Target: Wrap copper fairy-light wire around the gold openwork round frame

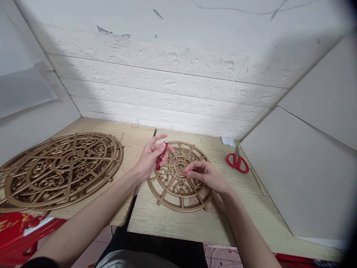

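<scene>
A round gold-coloured openwork ornament (182,206) with scrolls and spokes lies flat on the table before me. My left hand (150,158) is above its upper left part, fingers curled round a slim red tool with a silver end (161,158); its exact kind I cannot make out. Over the ornament's centre, my right hand (205,175) has thumb and forefinger pinched together beside the hub (178,168). Whatever is between those fingertips is too small to name.
To the left, several similar gold ornaments (83,188) lie stacked, thin wires sticking out. Red-handled scissors (237,163) rest at the right, near a crumpled pale wrapper (228,141). A white brick-pattern wall (167,78) stands behind, with white panels on both sides. The table (173,225) has a seam left of the ornament.
</scene>
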`<state>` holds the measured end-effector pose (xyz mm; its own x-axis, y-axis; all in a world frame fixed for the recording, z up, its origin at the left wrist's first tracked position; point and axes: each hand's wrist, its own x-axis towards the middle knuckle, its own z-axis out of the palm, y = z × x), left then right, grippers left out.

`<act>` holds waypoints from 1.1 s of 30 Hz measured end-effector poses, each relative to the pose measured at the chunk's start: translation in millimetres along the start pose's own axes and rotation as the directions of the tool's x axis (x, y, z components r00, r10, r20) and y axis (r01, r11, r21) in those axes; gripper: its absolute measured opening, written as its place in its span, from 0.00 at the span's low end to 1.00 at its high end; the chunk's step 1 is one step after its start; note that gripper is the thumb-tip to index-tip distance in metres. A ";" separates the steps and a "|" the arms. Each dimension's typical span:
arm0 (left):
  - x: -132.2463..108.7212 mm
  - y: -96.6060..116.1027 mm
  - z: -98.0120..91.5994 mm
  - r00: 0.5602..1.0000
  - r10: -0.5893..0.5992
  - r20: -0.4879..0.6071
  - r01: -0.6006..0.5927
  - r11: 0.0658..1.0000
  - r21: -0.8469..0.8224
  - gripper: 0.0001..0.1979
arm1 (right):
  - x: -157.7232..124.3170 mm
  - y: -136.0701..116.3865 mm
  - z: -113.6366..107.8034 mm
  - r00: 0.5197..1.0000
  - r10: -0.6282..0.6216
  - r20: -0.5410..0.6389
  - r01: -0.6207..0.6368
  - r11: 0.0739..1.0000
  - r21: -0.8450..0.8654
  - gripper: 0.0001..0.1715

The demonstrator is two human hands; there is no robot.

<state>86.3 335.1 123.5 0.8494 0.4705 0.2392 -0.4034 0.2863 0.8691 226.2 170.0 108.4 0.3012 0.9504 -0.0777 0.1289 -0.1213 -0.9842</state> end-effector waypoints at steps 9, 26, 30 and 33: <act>-3.4 -14.3 2.9 0.972 -0.212 0.103 0.174 0.940 0.293 0.12 | 11.8 10.8 15.8 0.984 -0.045 -0.172 0.101 0.937 0.334 0.21; -4.2 -21.4 1.5 0.939 -0.290 0.184 0.224 0.924 0.310 0.16 | 16.4 16.4 21.5 0.979 -0.085 -0.183 0.147 0.921 0.360 0.09; -5.2 -18.9 3.5 0.938 -0.298 0.180 0.236 0.925 0.299 0.16 | 15.8 16.4 20.7 0.980 -0.078 -0.183 0.138 0.928 0.347 0.10; -5.4 -18.5 4.2 0.936 -0.298 0.189 0.236 0.927 0.291 0.15 | 15.3 15.3 20.8 0.981 -0.079 -0.177 0.134 0.937 0.322 0.10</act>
<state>90.6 323.8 107.9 0.9793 0.1968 0.0469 -0.0743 0.1342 0.9882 213.1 188.7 88.9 0.4521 0.8915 0.0300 -0.1434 0.1058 -0.9840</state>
